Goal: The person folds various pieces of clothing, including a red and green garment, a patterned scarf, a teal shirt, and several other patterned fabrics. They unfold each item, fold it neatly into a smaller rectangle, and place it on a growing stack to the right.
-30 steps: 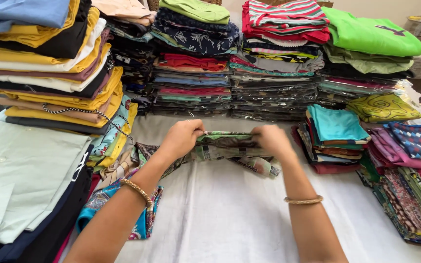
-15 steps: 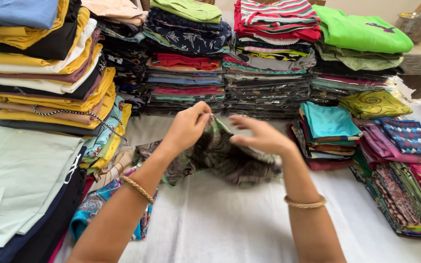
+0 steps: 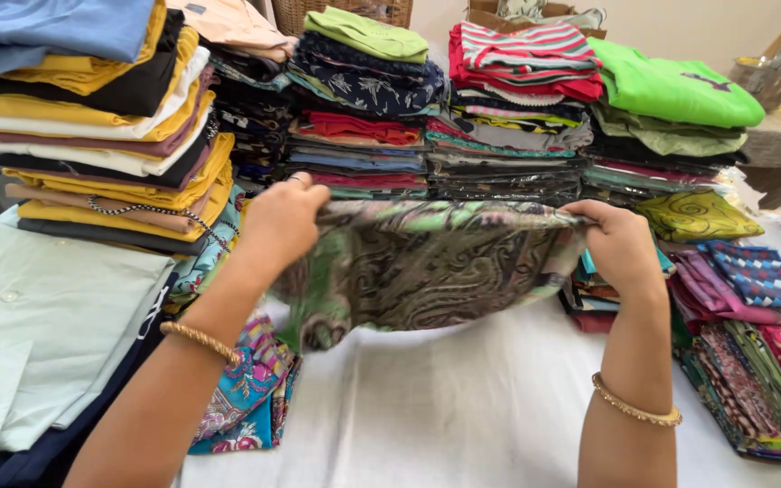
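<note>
A: In the head view, what do the hands hold?

B: A paisley cloth (image 3: pixel 427 267), green and brown. The left hand (image 3: pixel 284 217) has its fingers closed over the cloth's upper left corner; the right hand (image 3: pixel 621 242) grips the upper right corner, fingers curled around the edge.

A: Where is the cloth?

B: Lifted above the white sheet (image 3: pixel 445 407), stretched between the two hands and hanging down from them. Its lower left corner droops toward a folded teal floral piece (image 3: pixel 250 389) near the left forearm.

A: Which way does it run?

B: Its long axis lies left to right, level with the knuckles, so the top edge spans from one fist to the other. The body of the cloth falls below and slightly beyond the fingers. Neither hand is clearly nearer to it; each holds one end.

A: And around it?

B: Stacks of folded clothes (image 3: pixel 363 108) behind, a yellow and black pile (image 3: pixel 110 154) to the left, a pale green shirt (image 3: pixel 56 316) lower left, patterned fabrics (image 3: pixel 761 352) on the right. Each wrist carries a gold bangle (image 3: pixel 635 409).

A: Is the cloth one layer?

B: Hard to tell; it may be doubled along the top.
</note>
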